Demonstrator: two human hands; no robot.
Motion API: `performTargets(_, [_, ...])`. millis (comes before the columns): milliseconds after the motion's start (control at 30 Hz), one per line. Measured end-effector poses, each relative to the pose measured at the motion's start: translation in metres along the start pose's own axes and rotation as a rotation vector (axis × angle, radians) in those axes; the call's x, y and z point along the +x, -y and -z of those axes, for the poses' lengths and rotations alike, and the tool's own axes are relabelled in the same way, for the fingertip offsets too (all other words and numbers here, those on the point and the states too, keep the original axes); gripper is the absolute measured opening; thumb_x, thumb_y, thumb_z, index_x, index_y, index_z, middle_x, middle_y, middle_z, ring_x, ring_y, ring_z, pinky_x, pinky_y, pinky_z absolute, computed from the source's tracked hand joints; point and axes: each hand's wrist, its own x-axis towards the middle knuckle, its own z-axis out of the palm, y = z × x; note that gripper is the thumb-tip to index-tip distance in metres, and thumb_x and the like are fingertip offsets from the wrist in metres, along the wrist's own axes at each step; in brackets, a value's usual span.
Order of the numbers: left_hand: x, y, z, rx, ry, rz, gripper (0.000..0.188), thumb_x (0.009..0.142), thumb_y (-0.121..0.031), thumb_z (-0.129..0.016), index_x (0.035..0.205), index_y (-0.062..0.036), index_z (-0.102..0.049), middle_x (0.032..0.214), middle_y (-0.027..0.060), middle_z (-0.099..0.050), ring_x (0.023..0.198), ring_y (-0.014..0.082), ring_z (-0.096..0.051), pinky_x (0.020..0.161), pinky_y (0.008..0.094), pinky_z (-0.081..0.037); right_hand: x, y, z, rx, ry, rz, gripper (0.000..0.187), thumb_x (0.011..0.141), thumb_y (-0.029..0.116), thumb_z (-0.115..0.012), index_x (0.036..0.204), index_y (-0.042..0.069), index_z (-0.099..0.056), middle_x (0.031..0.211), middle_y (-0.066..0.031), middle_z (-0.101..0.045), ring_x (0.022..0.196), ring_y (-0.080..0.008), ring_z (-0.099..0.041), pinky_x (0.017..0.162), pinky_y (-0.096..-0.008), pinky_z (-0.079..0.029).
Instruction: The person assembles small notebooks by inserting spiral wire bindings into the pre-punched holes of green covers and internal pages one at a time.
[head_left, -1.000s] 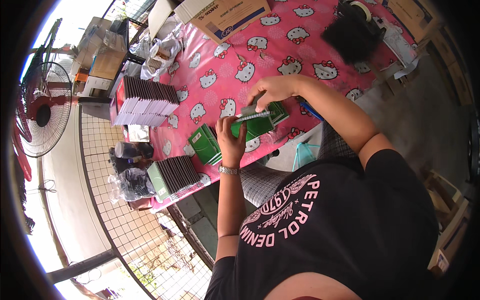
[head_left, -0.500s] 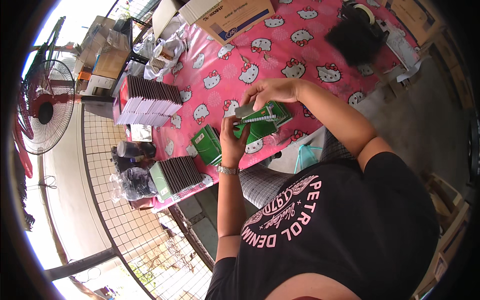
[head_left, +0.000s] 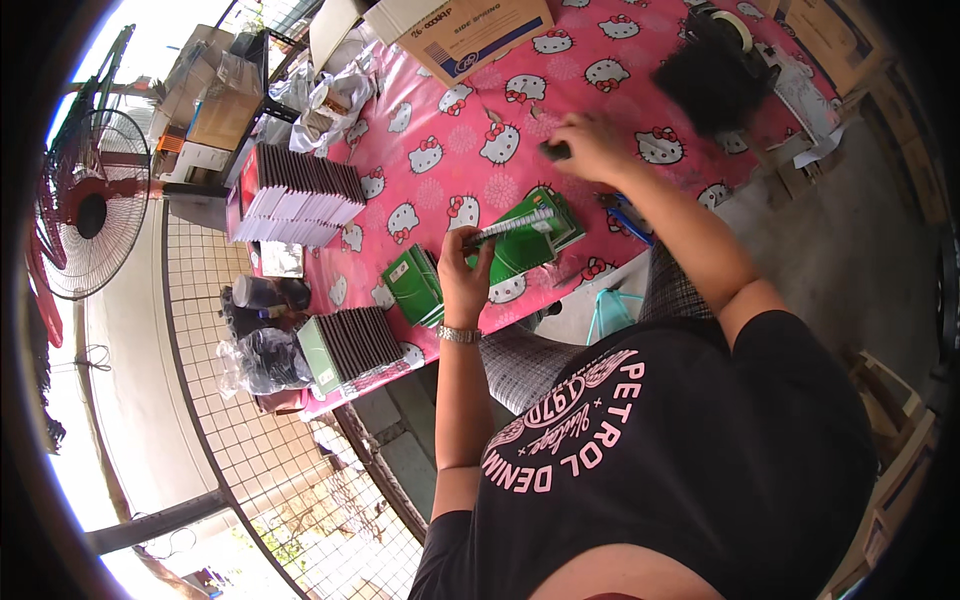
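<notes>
My left hand, with a metal watch at its wrist, pinches a thin notebook held on edge, its light punched or coiled edge facing up. Under and behind it lie green notebooks on the table. My right hand is up and away to the right over the cloth, its fingers closed on a small dark flat block whose kind I cannot make out. More green notebooks lie just left of my left hand. A blue-handled tool rests below my right forearm, partly hidden.
A pink patterned cloth covers the table. Stacked dark-spined notebooks stand at the left, with another green-covered stack nearer me. A cardboard box sits at the back, a black object at the far right. A fan stands left.
My right hand has left the notebook's edge and moved up and to the right, carrying the small dark block. My left hand stays with the notebook; the blue-handled tool now shows.
</notes>
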Motion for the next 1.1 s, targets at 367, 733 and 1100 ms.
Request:
performTargets(367, [-0.014,0.007,-0.023,-0.503,-0.266,0.157,0.019,0.096,-0.005,-0.065,0.111,0.0058,-0.064,0.095,0.0052,-0.069,0.083,0.0117,-0.067,0.075,0.0245,-0.053,-0.177,-0.028,-0.036,-0.021,-0.135,-0.024,0.071,0.081,0.032,-0.075,0.142,0.007,-0.047,0.127,-0.0178,-0.054,0.118,-0.0367,-0.053,0.101,-0.0449,-0.044])
performTargets(733, [-0.031,0.012,-0.041,-0.362,-0.405,0.114,0.024,0.093,0.007,-0.057,0.115,0.0102,-0.064,0.103,0.0144,-0.073,0.090,0.0154,-0.069,0.082,0.0263,-0.053,-0.115,0.105,0.007,0.215,-0.154,0.418,0.059,0.076,0.031,-0.076,0.129,0.009,-0.061,0.117,-0.0134,-0.057,0.107,-0.0335,-0.056,0.093,-0.0434,-0.045])
performTargets(1100, [-0.033,0.008,-0.040,-0.236,-0.421,0.086,0.022,0.091,0.008,-0.060,0.113,0.0091,-0.067,0.100,0.0125,-0.073,0.092,0.0141,-0.069,0.082,0.0267,-0.054,-0.119,0.106,0.009,0.559,0.123,0.198,0.054,0.081,0.031,-0.073,0.127,0.006,-0.061,0.105,-0.0143,-0.059,0.101,-0.0295,-0.060,0.088,-0.0420,-0.048])
